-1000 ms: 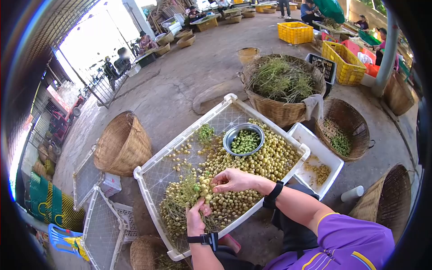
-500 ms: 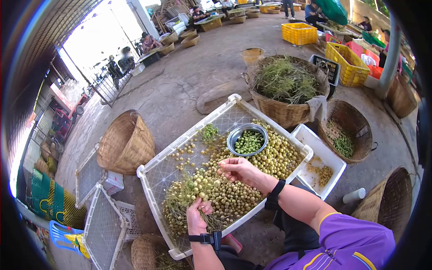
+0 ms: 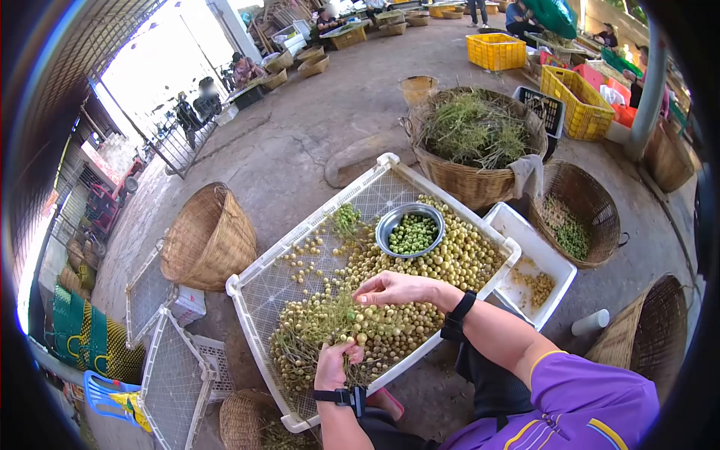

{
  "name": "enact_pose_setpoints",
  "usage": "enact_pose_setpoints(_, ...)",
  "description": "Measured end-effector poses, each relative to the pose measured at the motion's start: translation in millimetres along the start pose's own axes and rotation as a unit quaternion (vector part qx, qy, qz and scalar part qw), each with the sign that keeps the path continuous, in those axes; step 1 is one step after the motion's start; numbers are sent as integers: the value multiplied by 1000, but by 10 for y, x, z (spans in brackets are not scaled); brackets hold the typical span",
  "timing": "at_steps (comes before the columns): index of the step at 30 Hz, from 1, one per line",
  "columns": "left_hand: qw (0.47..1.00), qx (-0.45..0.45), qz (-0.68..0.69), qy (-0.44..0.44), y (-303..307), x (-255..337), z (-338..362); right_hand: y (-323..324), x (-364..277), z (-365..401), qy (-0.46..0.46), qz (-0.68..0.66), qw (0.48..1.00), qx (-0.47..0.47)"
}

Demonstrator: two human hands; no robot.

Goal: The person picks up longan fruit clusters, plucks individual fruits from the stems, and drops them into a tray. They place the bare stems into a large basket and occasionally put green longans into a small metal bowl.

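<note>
My left hand [image 3: 337,366] is closed round the stems of a sprig of small round fruit [image 3: 358,328], with yellowish and green fruits on thin twigs. Just above it, my right hand [image 3: 394,289] reaches in from the right, thumb and fingertips pinched at the sprig's upper twigs; what lies between them I cannot make out. Both hands are over a white mesh tray [image 3: 251,319] spread with loose yellowish-brown fruits [image 3: 469,259] and a tangle of twigs [image 3: 296,341]. A metal bowl [image 3: 381,238] of green fruits [image 3: 412,234] stands on the tray.
Beyond the tray stands a wicker basket [image 3: 461,180] heaped with green twigs. To the right are a white bin [image 3: 559,289] and a basket [image 3: 600,202] holding fruits; an upright basket [image 3: 206,244] is at left. Yellow crates [image 3: 495,51] and other people are farther back.
My right hand has moved left and slightly down, to the sprig. My left hand has shifted a little to the right with the sprig in it.
</note>
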State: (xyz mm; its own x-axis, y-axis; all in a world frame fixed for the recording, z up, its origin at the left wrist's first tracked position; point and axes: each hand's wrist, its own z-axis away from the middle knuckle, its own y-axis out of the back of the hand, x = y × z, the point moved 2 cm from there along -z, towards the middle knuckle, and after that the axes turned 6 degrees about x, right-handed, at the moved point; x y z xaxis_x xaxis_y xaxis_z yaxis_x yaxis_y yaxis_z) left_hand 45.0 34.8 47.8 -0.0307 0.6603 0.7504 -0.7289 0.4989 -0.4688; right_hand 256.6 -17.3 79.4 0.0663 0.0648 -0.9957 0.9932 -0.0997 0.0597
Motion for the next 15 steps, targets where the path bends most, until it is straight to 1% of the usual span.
enact_pose_setpoints(2,1000,-1,15,10,11,-5,-5,11,-93,50,-120,18,987,-109)
enact_pose_setpoints(3,999,-3,29,20,13,-7,-8,22,26,34,-140,22,984,-106)
enact_pose_setpoints(6,1000,15,9,23,0,0,-6,21,35,45,-154,-9,984,-94)
enact_pose_setpoints(10,999,9,13,27,-22,13,-23,3,90,29,-162,-21,984,-72)
enact_pose_setpoints(12,999,19,16,24,-17,9,-34,-26,163,19,-169,-72,982,-41)
enact_pose_setpoints(13,999,19,16,23,-15,4,-38,-30,164,14,-168,-71,982,-42)
enact_pose_setpoints(15,999,29,-19,22,-11,-3,-49,-28,166,1,-185,-132,974,-18)
